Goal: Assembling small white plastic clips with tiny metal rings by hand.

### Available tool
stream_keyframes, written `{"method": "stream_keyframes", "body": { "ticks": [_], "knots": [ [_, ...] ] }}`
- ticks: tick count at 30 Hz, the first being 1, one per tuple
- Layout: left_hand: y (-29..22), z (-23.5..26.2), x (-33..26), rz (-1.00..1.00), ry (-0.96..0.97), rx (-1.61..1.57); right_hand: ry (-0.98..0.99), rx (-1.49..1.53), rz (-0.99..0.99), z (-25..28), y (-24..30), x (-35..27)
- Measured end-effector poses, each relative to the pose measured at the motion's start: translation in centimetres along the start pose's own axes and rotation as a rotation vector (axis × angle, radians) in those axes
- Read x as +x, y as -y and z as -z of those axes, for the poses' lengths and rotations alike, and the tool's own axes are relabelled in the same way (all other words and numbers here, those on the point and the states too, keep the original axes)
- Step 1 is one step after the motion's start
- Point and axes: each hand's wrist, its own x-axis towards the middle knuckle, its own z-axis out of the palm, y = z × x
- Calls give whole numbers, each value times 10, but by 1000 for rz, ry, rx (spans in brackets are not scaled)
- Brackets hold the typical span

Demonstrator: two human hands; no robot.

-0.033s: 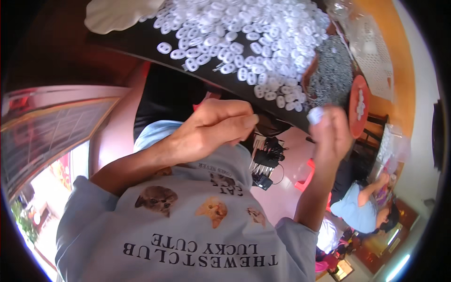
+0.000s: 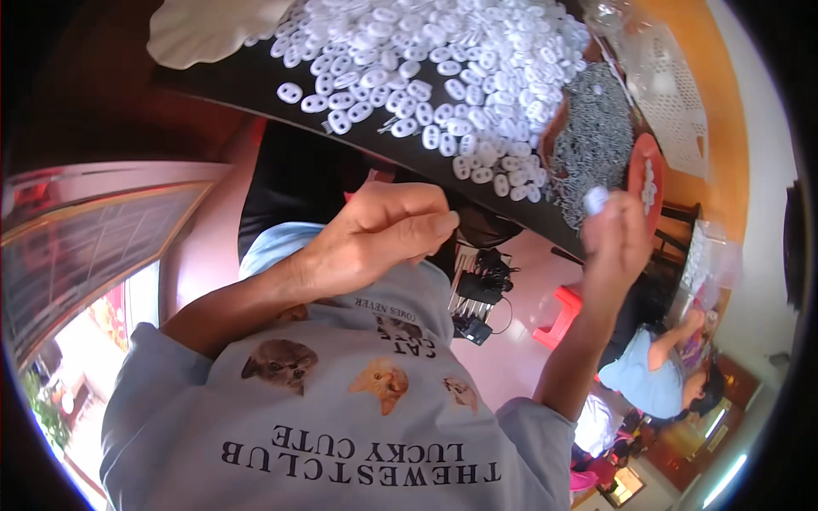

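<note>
My right hand (image 2: 617,243) pinches a small white plastic piece (image 2: 596,200) at its fingertips, in front of the heap of small grey metal parts (image 2: 594,119). Motion blurs its fingers. Off the front edge of the table (image 2: 234,95), my left hand (image 2: 375,237) is closed, thumb against the curled fingers; anything inside it is hidden. A large pile of white oval two-holed pieces (image 2: 400,64) spreads over the dark tabletop. Beside the metal heap, a red dish (image 2: 638,162) bears several white pieces in a row.
A cream scalloped dish (image 2: 200,38) sits at the far left of the table. Clear plastic bags and a white perforated sheet (image 2: 673,111) lie at the right. Below are a red stool (image 2: 558,317) and black cables (image 2: 486,277). Another person (image 2: 643,375) works at the right.
My right hand has moved right, towards the red dish, with the white piece still in its fingertips. My left hand stays closed in nearly the same place.
</note>
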Motion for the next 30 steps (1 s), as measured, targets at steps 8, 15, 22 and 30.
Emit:
{"method": "stream_keyframes", "body": {
  "ticks": [8, 15, 22, 30],
  "knots": [
    [4, -7, 1, 53, 19, -22, -254, -600, 90, 113, -90, 73],
    [14, -2, 3, 48, -19, 26, 96, -378, 344, -2, -2, 65],
    [16, 2, 5, 9, -79, 153, 411, -508, 667, -110, 46, 94],
    [27, 6, 14, -220, -165, 379, 427, -749, 819, -143, 45, 123]
  ]
}}
